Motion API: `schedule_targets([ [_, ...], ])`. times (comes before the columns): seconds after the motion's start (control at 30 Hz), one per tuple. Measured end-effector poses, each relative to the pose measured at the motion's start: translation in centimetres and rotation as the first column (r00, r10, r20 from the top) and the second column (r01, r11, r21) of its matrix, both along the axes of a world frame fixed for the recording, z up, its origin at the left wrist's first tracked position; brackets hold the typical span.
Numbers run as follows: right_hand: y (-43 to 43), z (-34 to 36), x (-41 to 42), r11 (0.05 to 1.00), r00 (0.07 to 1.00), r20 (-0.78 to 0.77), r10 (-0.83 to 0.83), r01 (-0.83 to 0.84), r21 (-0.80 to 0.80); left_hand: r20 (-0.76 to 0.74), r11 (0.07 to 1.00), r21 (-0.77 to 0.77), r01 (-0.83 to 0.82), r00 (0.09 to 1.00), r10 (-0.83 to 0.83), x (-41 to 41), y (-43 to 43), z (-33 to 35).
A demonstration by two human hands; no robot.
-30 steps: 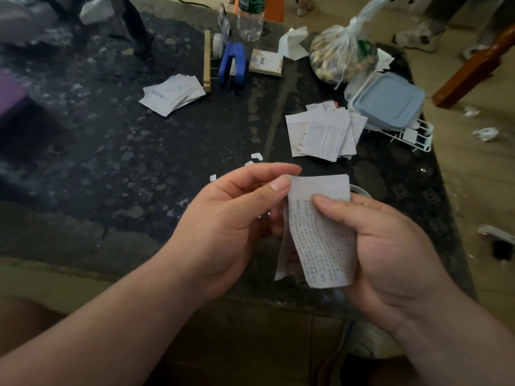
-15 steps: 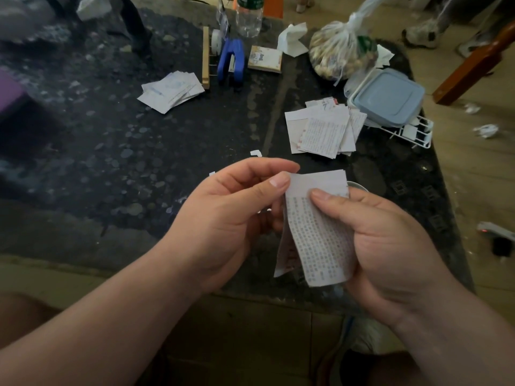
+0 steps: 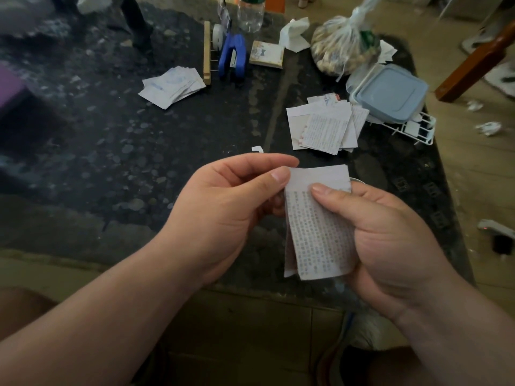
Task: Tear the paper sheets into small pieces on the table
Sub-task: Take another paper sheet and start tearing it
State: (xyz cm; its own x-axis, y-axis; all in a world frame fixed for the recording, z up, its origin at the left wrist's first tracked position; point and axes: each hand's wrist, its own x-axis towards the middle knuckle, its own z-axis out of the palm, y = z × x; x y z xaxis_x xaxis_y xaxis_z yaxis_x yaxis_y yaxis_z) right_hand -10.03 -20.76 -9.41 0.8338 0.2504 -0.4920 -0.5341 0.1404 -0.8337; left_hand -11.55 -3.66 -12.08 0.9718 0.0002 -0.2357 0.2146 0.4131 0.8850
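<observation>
Hardly shifting, the left hand (image 3: 223,210) and right hand (image 3: 390,240) still pinch the paper stack (image 3: 317,238) at frame centre, with no tear begun.

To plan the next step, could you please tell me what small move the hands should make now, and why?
Probably twist the hands apart to start a tear at the top edge: the left hand and right hand both pinch the printed paper there, thumbs close together, no tear visible.

The left forearm (image 3: 97,316) and right forearm (image 3: 459,338) are bare from wrist to the lower frame edge. Thumbnails on the left grip (image 3: 223,218) and right grip (image 3: 390,240) are short and trimmed. A bare knee (image 3: 19,305) shows at lower left.
</observation>
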Motion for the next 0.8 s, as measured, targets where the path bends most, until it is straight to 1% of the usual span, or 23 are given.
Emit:
schedule_targets([
  [0.03,0.0,-0.1,0.0,1.000,1.000,0.007,-0.001,0.001,-0.017,0.004,0.999,0.033,-0.006,1.000,0.006,0.0,0.0,0.1],
  [0.1,0.1,-0.1,-0.1,0.998,1.000,0.023,0.014,-0.012,-0.068,0.008,0.988,0.152,-0.025,1.000,0.024,0.0,0.1,0.1],
  [0.17,0.1,-0.1,-0.3,0.992,0.999,0.041,0.034,-0.029,-0.126,0.019,0.951,0.306,-0.040,0.999,0.036,-0.1,0.2,0.1],
  [0.2,0.2,-0.1,-0.3,0.988,0.998,0.048,0.037,-0.029,-0.149,0.034,0.932,0.358,-0.046,0.999,0.036,-0.1,0.2,0.1],
  [0.27,0.3,-0.2,-0.4,0.984,0.998,0.059,0.036,-0.025,-0.177,0.061,0.908,0.415,-0.052,0.998,0.029,-0.2,0.2,0.3],
  [0.4,0.5,-0.2,-0.4,0.977,0.996,0.073,0.043,-0.026,-0.213,0.087,0.880,0.474,-0.033,0.996,-0.010,-0.1,0.4,0.6],
  [0.5,0.5,-0.3,-0.3,0.970,0.992,0.112,0.052,-0.023,-0.242,0.092,0.853,0.519,-0.048,0.996,0.000,0.0,0.4,0.4],
  [0.6,0.4,-0.3,-0.4,0.954,0.980,0.171,0.098,-0.043,-0.296,0.071,0.857,0.510,-0.068,0.997,0.036,0.1,0.4,0.3],
  [0.67,0.3,-0.1,-0.2,0.956,0.976,0.173,0.134,-0.081,-0.283,0.008,0.889,0.450,-0.088,0.996,0.094,0.3,0.4,0.4],
  [0.73,-0.2,0.0,0.2,0.980,0.983,0.139,0.123,-0.099,-0.172,-0.097,0.932,0.347,-0.106,0.984,0.147,0.7,0.5,0.8],
  [0.8,-1.0,0.1,0.9,0.997,0.990,0.121,0.073,-0.072,-0.017,-0.229,0.965,0.253,-0.064,0.966,0.124,1.0,0.7,1.2],
])
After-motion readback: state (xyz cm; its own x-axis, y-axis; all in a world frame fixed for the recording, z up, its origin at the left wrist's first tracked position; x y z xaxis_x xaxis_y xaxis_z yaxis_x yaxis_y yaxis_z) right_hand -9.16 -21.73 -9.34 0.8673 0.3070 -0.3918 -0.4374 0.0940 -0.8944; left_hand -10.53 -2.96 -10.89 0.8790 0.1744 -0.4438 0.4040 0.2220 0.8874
